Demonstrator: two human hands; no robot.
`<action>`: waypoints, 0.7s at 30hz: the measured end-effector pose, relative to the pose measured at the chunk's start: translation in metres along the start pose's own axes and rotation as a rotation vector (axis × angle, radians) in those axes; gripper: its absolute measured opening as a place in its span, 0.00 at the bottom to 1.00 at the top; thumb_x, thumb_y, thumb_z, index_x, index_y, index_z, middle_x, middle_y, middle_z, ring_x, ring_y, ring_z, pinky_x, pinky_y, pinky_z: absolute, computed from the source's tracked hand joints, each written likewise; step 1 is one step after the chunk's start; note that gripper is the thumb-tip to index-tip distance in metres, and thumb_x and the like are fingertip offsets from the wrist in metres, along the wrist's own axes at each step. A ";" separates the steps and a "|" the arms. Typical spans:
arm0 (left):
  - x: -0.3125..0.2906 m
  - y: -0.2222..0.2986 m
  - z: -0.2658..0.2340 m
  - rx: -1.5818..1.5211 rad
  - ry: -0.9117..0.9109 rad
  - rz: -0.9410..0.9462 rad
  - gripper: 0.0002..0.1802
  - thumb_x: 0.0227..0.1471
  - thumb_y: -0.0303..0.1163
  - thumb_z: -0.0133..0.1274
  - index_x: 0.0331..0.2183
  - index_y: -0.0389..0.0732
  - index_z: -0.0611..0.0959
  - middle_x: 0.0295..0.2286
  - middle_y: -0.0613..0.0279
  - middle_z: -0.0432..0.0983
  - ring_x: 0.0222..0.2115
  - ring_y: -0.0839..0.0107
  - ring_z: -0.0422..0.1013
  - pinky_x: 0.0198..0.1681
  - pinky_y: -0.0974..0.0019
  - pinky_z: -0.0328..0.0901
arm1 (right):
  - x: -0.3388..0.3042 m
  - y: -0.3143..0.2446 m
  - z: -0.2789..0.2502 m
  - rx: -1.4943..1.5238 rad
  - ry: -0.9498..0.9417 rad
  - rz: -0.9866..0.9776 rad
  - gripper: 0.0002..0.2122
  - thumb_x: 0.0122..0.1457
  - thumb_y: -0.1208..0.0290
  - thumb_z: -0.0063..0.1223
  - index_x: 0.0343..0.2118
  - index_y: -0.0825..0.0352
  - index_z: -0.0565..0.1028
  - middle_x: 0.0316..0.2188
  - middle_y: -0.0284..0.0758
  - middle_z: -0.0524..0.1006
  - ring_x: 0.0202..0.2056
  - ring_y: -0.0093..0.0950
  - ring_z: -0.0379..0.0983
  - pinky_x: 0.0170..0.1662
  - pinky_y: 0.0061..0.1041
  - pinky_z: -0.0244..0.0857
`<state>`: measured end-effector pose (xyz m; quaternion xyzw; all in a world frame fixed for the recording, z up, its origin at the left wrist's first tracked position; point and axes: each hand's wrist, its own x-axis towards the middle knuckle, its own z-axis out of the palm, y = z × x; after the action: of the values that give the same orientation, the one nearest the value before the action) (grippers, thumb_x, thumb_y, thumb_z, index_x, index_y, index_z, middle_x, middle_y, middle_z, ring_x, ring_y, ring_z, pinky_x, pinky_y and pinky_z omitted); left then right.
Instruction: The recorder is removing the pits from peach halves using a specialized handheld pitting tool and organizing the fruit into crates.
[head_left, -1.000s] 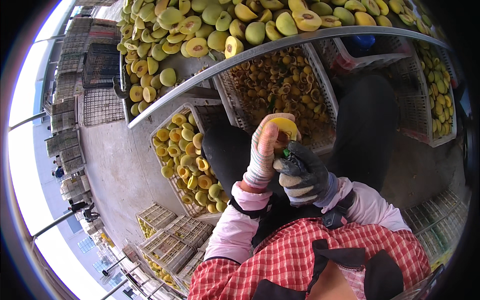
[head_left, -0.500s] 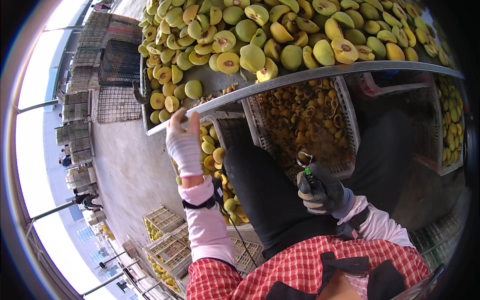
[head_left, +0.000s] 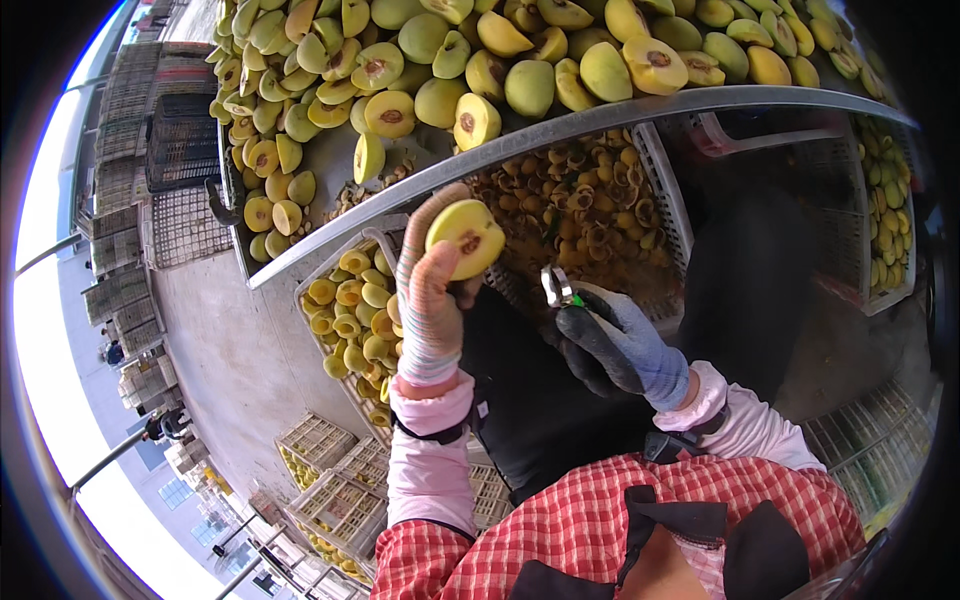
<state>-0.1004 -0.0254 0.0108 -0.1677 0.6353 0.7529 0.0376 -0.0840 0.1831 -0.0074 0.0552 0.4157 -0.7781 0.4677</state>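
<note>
My left hand (head_left: 432, 270), in a striped glove, holds a halved yellow-green peach (head_left: 466, 238) between thumb and fingers. Its cut face shows, brown-red at the centre. My right hand (head_left: 620, 345), in a blue-grey glove with dark fingers, is closed round a small hand tool with a curved metal head (head_left: 555, 287) and a bit of green at its neck. The tool's head is apart from the peach half, to its lower right. Both hands are on my side of the metal table rim (head_left: 640, 113), above my lap.
Many peach halves (head_left: 527, 88) are heaped on the metal table beyond the rim. Under it stands a crate of brownish scraps (head_left: 585, 215). A crate of hollowed peach halves (head_left: 350, 320) is at my left, another filled crate (head_left: 887, 210) far right. Stacked crates (head_left: 190, 222) line the left.
My left hand has come back from the table edge toward the right and now grips a peach half. My right hand has moved up and left with the tool, closer to my left.
</note>
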 end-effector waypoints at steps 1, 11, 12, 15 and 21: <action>-0.013 -0.012 0.012 -0.131 -0.054 -0.055 0.27 0.53 0.45 0.46 0.49 0.38 0.73 0.35 0.62 0.74 0.27 0.81 0.68 0.27 0.79 0.61 | 0.002 -0.001 0.006 -0.188 0.010 -0.115 0.12 0.63 0.62 0.46 0.37 0.69 0.70 0.17 0.34 0.71 0.15 0.23 0.68 0.17 0.20 0.57; -0.057 -0.047 0.081 -0.143 0.386 0.170 0.23 0.57 0.46 0.46 0.44 0.36 0.77 0.34 0.64 0.73 0.33 0.78 0.67 0.39 0.76 0.62 | -0.011 0.040 0.011 -0.749 0.338 -0.670 0.16 0.60 0.67 0.47 0.46 0.74 0.66 0.30 0.50 0.75 0.33 0.49 0.72 0.34 0.37 0.66; -0.059 -0.048 0.081 -0.143 0.387 0.174 0.23 0.57 0.46 0.46 0.44 0.36 0.77 0.34 0.64 0.73 0.33 0.78 0.67 0.39 0.76 0.62 | -0.013 0.041 0.012 -0.762 0.345 -0.667 0.16 0.60 0.68 0.47 0.46 0.74 0.66 0.30 0.50 0.75 0.33 0.49 0.72 0.35 0.37 0.66; -0.068 -0.048 0.081 -0.119 0.365 0.158 0.19 0.58 0.41 0.47 0.42 0.36 0.78 0.32 0.66 0.74 0.30 0.81 0.67 0.36 0.77 0.62 | -0.018 0.048 0.009 -0.629 0.253 -0.668 0.14 0.60 0.69 0.47 0.43 0.74 0.67 0.30 0.49 0.75 0.33 0.46 0.73 0.35 0.35 0.65; -0.078 -0.046 0.077 -0.090 0.303 0.125 0.15 0.58 0.37 0.46 0.39 0.36 0.78 0.30 0.66 0.74 0.27 0.82 0.66 0.32 0.79 0.62 | -0.024 0.059 -0.001 -0.714 0.121 -0.672 0.12 0.61 0.71 0.45 0.43 0.75 0.68 0.31 0.47 0.75 0.33 0.39 0.73 0.37 0.31 0.65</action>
<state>-0.0301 0.0697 0.0016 -0.2410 0.6085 0.7476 -0.1130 -0.0252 0.1874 -0.0312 -0.2009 0.6776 -0.6902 0.1555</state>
